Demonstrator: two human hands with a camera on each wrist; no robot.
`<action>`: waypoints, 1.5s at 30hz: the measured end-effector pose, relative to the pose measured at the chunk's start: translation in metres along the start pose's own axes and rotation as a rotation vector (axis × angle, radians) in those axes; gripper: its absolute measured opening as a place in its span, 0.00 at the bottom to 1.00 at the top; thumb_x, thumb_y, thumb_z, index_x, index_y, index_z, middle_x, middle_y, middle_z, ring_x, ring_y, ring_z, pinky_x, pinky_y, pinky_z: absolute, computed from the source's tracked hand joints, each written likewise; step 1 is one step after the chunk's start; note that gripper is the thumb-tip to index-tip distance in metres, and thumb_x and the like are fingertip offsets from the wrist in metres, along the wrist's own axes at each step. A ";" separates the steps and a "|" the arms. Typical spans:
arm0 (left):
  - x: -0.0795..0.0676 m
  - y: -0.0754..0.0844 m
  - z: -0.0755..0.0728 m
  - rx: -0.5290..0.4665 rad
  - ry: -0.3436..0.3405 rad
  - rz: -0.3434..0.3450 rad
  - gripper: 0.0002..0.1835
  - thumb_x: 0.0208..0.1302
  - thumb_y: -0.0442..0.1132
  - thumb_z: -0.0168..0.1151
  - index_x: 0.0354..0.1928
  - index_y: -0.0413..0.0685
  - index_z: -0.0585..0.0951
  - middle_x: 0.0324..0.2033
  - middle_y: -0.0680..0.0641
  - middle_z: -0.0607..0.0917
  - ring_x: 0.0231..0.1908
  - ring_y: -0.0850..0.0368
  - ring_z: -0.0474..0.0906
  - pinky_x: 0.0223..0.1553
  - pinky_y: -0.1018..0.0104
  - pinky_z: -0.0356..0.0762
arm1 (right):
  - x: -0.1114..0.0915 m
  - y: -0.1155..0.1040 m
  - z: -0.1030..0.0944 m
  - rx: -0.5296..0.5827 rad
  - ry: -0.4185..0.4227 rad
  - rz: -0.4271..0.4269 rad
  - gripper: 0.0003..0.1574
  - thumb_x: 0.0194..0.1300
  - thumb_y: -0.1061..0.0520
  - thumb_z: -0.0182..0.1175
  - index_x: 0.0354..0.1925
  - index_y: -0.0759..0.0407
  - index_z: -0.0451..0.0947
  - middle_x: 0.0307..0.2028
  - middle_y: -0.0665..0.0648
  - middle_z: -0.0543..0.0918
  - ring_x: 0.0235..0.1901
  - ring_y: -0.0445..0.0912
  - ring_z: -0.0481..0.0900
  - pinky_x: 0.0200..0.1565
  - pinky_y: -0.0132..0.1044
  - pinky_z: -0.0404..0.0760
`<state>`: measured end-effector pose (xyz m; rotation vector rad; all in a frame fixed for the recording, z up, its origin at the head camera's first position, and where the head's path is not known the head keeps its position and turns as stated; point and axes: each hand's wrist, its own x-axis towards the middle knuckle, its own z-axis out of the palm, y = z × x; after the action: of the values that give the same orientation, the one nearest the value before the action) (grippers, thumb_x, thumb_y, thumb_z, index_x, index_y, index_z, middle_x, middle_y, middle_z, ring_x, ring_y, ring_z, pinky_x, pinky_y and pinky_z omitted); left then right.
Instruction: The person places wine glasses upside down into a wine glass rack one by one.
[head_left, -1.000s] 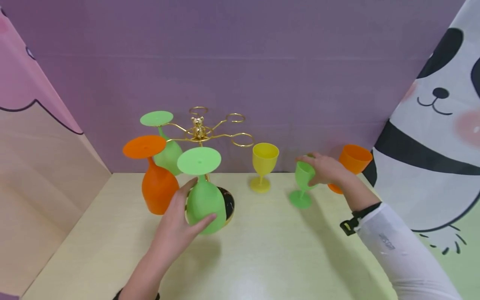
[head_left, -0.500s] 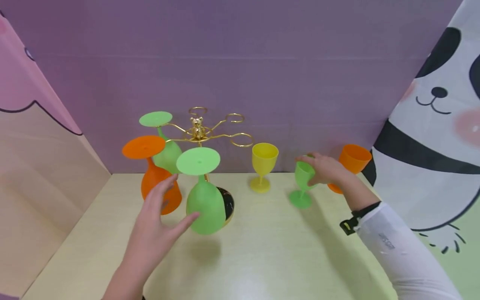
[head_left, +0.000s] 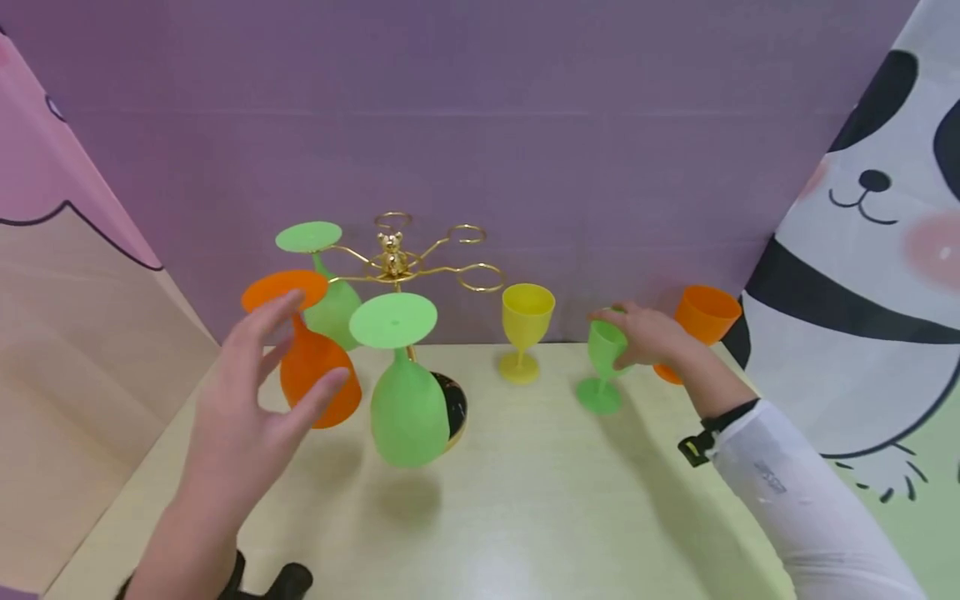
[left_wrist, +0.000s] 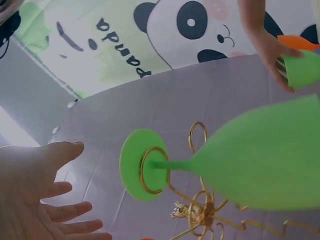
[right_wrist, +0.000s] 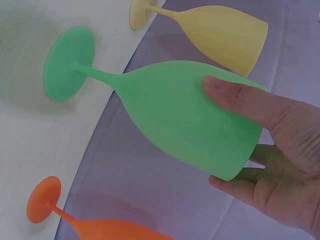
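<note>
My left hand (head_left: pixel 247 408) holds nothing, fingers spread, just in front of an orange goblet (head_left: pixel 315 379) hanging upside down from a gold stemware rack (head_left: pixel 393 258). Beside it a green goblet (head_left: pixel 408 417) hangs upside down; the left wrist view shows its foot (left_wrist: pixel 131 165) against a wire loop, apart from my hand. Another green goblet (head_left: pixel 333 312) hangs farther back. On the right, my right hand (head_left: pixel 651 335) grips a green goblet (right_wrist: pixel 185 112) by its bowl near the rim, thumb on one side and fingers on the other. Whether its foot touches the table I cannot tell.
Upright on the table (head_left: pixel 525 508), a yellow goblet (head_left: pixel 527 312) stands between rack and right hand. An orange goblet (head_left: pixel 705 312) is behind that hand, partly hidden. Several rack loops on the back and right hold nothing. A purple backdrop (head_left: pixel 525 167) rises behind.
My left hand has let go of the front green goblet and moved left and toward me, now before the orange one. That green goblet stays hanging. The right hand keeps its grip in place.
</note>
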<state>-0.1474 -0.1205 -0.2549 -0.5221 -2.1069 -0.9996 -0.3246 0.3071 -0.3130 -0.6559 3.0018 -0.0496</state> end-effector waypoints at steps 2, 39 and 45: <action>0.013 0.000 -0.005 0.039 -0.010 0.040 0.41 0.46 0.31 0.69 0.65 0.53 0.63 0.58 0.47 0.71 0.51 0.49 0.70 0.53 0.62 0.72 | 0.001 0.000 0.000 0.001 0.003 -0.001 0.52 0.43 0.55 0.73 0.65 0.45 0.60 0.62 0.71 0.59 0.30 0.52 0.75 0.34 0.47 0.78; 0.197 -0.018 0.046 0.603 -0.911 -0.326 0.35 0.66 0.61 0.42 0.60 0.37 0.64 0.60 0.33 0.66 0.54 0.40 0.65 0.57 0.46 0.64 | 0.002 0.004 0.002 -0.027 -0.002 -0.026 0.53 0.42 0.54 0.73 0.65 0.46 0.60 0.61 0.72 0.60 0.34 0.55 0.75 0.35 0.50 0.77; 0.200 -0.018 0.053 0.635 -0.943 -0.417 0.35 0.65 0.64 0.39 0.50 0.36 0.70 0.41 0.38 0.75 0.28 0.51 0.76 0.36 0.60 0.75 | 0.003 0.004 0.002 -0.025 -0.003 -0.027 0.53 0.42 0.54 0.73 0.65 0.47 0.60 0.61 0.73 0.60 0.33 0.54 0.75 0.33 0.48 0.77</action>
<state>-0.3114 -0.0800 -0.1347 -0.2293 -3.2829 -0.1876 -0.3286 0.3095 -0.3149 -0.6991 2.9955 -0.0124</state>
